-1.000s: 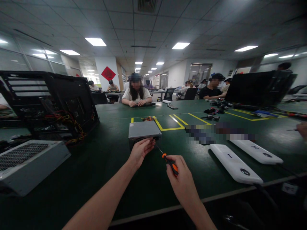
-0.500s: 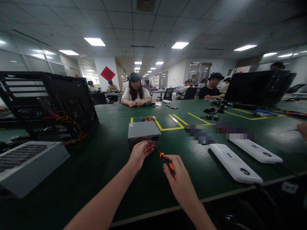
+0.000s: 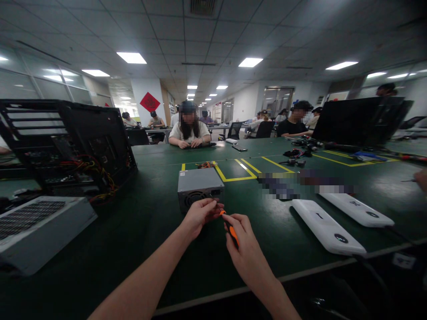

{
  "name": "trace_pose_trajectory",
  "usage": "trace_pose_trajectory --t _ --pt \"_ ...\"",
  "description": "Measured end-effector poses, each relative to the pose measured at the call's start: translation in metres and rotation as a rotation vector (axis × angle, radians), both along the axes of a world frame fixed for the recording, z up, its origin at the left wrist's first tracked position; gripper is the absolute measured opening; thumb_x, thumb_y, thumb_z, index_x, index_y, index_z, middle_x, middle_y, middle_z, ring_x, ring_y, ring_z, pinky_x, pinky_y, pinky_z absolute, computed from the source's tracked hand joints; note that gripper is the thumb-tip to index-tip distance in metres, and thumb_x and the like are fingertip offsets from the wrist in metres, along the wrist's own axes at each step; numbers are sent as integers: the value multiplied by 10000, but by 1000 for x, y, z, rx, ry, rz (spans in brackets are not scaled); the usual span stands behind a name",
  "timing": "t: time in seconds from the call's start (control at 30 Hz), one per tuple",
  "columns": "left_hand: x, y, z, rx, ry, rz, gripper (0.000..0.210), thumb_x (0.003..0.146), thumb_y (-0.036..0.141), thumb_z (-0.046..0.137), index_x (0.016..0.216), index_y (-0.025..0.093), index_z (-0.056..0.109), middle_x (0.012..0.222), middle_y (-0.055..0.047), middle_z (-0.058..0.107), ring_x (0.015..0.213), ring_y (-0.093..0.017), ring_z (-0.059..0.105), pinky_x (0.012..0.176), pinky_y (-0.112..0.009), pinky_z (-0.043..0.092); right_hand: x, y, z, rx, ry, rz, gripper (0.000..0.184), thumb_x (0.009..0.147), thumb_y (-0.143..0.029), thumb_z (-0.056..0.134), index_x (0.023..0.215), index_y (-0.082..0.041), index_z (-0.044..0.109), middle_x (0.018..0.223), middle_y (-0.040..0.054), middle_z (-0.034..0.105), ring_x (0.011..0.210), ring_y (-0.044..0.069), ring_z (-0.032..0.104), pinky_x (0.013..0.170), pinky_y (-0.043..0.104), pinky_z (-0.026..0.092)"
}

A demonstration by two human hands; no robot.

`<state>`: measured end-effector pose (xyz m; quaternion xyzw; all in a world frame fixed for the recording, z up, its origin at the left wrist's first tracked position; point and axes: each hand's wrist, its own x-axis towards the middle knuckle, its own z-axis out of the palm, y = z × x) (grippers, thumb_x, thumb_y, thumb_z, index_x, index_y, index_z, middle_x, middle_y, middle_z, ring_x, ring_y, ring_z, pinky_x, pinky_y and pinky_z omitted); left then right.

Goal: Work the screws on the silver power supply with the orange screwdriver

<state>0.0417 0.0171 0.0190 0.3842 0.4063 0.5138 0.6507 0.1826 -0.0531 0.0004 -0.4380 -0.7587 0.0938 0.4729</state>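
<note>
My right hand (image 3: 245, 242) is closed around the orange-and-black handle of a screwdriver (image 3: 234, 234), which points up and left. My left hand (image 3: 199, 217) has its fingers pinched together at the thin shaft near the tip; whatever lies between them is too small to make out. Just beyond the fingers a grey metal computer power supply (image 3: 200, 180) sits on the green table. Its fan grille and socket face me, and my left fingers cover part of its lower front edge. A bundle of coloured cables (image 3: 206, 165) lies behind it.
On the left stand an open black computer case (image 3: 66, 142) and a second power supply (image 3: 50, 235). Two white devices (image 3: 328, 226) lie on the right. Yellow tape (image 3: 240, 179) marks the green tabletop (image 3: 150, 222). A co-worker sits opposite; another person's hand (image 3: 420, 180) shows at the right edge.
My left hand has drawn slightly back from the power supply, baring its fan grille, and its fingers now meet the screwdriver's shaft. The screwdriver has shifted slightly left in my right hand.
</note>
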Motion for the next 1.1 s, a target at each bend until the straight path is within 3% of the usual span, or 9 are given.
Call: trace_pose_trajectory --t 0.2,0.43,0.5,0.57,0.67,0.73,0.83,0.93,1.1 --pt "-1 4 0 9 21 60 73 783 101 551 803 105 622 767 -80 676 602 -87 617 579 -180 476 -2 0 3 35 -84 -58 289 868 -159 323 1099 -200 493 1053 103 532 929 201 585 784 371 519" --pt "-1 3 1 13 126 40 104 763 78 521 794 125 610 743 -62 666 565 -98 597 569 -211 449 4 0 17 102 -277 -2 364 766 -54 357 1096 -153 476 1053 135 485 913 207 573 764 356 524" --pt "-4 2 2 141 276 94 112 734 66 536 758 145 612 681 -38 647 561 -113 582 596 -229 442 11 5 24 175 -368 -13 313 834 -97 343 1109 -165 476 1046 126 523 894 204 585 741 346 525" --pt "-9 0 5 388 456 243 115 717 83 557 716 179 620 682 -28 628 664 -144 584 713 -258 438 17 11 33 253 -419 -39 260 886 -170 353 1113 -178 479 1040 108 565 857 188 603 713 315 522" --pt "-19 -2 12 773 727 489 130 721 143 581 804 222 641 918 -54 622 986 -208 517 951 -295 318 20 18 46 337 -462 -78 207 902 -233 362 1026 -195 523 1064 100 572 773 159 611 622 264 506" --pt "-25 0 15 903 931 531 245 726 178 590 963 231 616 1097 -64 578 1104 -234 444 1008 -328 247 17 18 51 347 -481 -67 183 879 -211 367 954 -179 531 1106 125 531 736 152 598 572 258 493" --pt "-33 6 14 941 1235 484 327 753 212 571 1079 236 557 1169 -54 554 1106 -239 444 982 -373 264 8 17 53 404 -543 60 188 822 -137 380 967 -144 500 1094 150 512 813 174 580 632 282 494" --pt "-38 11 13 902 1473 502 256 796 244 526 1051 242 554 1111 -33 587 1051 -231 476 893 -387 315 0 22 50 578 -650 178 204 837 -117 382 1015 -143 479 1016 122 565 764 150 584 622 252 469" --pt "-41 9 15 855 1617 544 228 798 277 531 1023 255 560 1048 -24 604 995 -222 489 804 -372 332 -8 37 45 879 -639 266 74 857 -216 471 925 -212 500 879 43 621 592 102 556 509 216 375"
